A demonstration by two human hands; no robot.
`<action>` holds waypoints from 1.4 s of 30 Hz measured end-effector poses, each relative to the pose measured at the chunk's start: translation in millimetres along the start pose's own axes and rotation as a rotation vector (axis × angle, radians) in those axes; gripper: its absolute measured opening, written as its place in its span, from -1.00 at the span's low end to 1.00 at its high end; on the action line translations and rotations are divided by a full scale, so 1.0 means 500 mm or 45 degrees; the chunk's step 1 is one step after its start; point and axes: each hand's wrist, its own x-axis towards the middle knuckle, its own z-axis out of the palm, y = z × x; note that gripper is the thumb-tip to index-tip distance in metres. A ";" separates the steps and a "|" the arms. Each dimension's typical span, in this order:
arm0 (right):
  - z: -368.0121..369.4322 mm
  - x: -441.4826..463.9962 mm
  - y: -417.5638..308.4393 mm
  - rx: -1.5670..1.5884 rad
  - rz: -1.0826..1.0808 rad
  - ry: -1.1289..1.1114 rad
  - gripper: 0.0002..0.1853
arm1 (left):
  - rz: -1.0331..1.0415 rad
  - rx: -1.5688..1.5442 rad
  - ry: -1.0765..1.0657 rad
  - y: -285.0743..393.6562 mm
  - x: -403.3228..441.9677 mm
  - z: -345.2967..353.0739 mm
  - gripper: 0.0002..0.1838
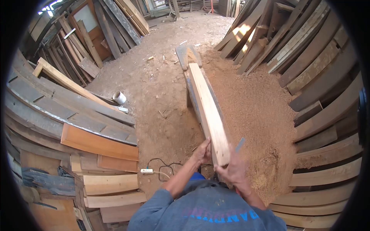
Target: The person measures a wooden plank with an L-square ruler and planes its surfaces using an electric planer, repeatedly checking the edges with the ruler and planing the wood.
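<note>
A long, pale squared timber (210,113) lies lengthwise on a narrow, dark wooden workbench (184,61). My left hand (202,151) is closed around the timber's left side near the end closest to me. At that same end, on the right, is my right hand (234,172), blurred by motion, its fingers bent near the timber's corner. A flat grey metal blade (240,144) sticks up beside the right hand and seems held in it. The tool's handle is hidden, so I cannot tell its kind.
Stacked boards (111,184) line the left, with an orange-brown plank (100,142) among them. More planks (327,173) lie and lean along the right. A white power strip (147,171) with cords is on the ground, and a whitish pot (119,97) stands farther off. Sawdust (254,104) covers the floor.
</note>
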 end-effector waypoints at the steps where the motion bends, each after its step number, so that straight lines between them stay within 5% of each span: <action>1: 0.054 -0.018 0.052 -0.044 0.012 -0.050 0.13 | 0.005 -0.051 0.051 -0.033 0.010 -0.022 -0.19; 6: 0.184 -0.022 0.154 -0.200 0.042 -0.239 0.22 | -0.111 -0.196 0.215 -0.102 0.076 -0.103 -0.02; 7: 0.203 -0.023 0.170 -0.226 0.056 -0.279 0.22 | -0.402 -0.039 0.485 -0.054 0.052 -0.054 0.04; 13: 0.272 -0.030 0.231 -0.331 0.135 -0.351 0.22 | 0.283 0.969 0.641 -0.122 0.167 -0.181 -0.24; 22: 0.268 0.045 0.231 -0.260 0.191 -0.360 0.24 | 0.362 1.255 0.664 -0.081 0.226 -0.243 -0.31; 25: 0.279 0.121 0.236 -0.300 0.158 -0.295 0.22 | 0.488 1.271 0.773 -0.014 0.266 -0.213 -0.16; 28: 0.256 0.159 0.211 -0.356 0.215 -0.393 0.20 | 0.171 1.461 0.958 0.056 0.249 -0.085 0.10; 32: 0.264 0.113 0.301 -0.128 -0.049 -0.180 0.12 | 0.502 1.669 1.113 -0.004 0.288 -0.098 0.33; 34: 0.189 0.049 0.329 -0.092 0.035 -0.139 -0.06 | 0.424 1.537 1.062 0.014 0.273 -0.074 0.38; 37: 0.002 -0.041 0.265 -0.025 0.660 -0.382 -0.39 | 0.451 1.598 1.085 0.000 0.295 -0.104 0.38; 38: 0.012 -0.134 0.356 -0.056 0.553 -0.241 -0.49 | 0.448 1.608 1.086 0.001 0.300 -0.107 0.38; 40: -0.050 -0.255 0.386 0.012 1.250 -0.838 -0.61 | 0.400 1.593 1.090 0.010 0.288 -0.090 0.37; 42: 0.027 -0.468 0.533 0.353 1.006 -0.814 -0.58 | 0.371 1.588 1.100 0.019 0.275 -0.069 0.36</action>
